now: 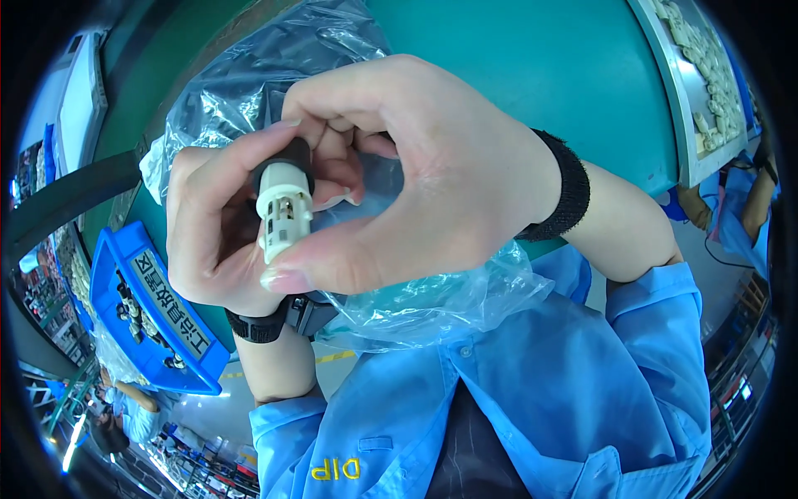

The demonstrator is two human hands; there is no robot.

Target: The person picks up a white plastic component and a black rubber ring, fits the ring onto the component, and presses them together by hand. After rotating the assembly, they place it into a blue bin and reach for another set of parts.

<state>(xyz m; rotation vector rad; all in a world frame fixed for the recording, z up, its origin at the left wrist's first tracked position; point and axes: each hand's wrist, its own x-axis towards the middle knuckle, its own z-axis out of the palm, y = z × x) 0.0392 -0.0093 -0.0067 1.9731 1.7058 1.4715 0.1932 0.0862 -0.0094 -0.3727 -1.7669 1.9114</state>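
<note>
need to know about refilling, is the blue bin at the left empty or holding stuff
Not empty: several small dark and pale parts lie in the blue bin. How full it is cannot be told from this angle.

A smooth green tabletop [532,50] spreads from 12 to 2 o'clock, while at 10 o'clock a pale panel [79,104] stands beyond a darker green surface [158,75], and a thick dark bar [75,195] crosses at 9. Grey floor [220,416] shows near 7 o'clock, marked by a yellow line [337,358], and again at 3, close to some wooden slats [750,301]. Toward 8 o'clock a bright white tube light [73,449] glows among crowded shelves [50,309], too small and bent to make out clearly.
</note>
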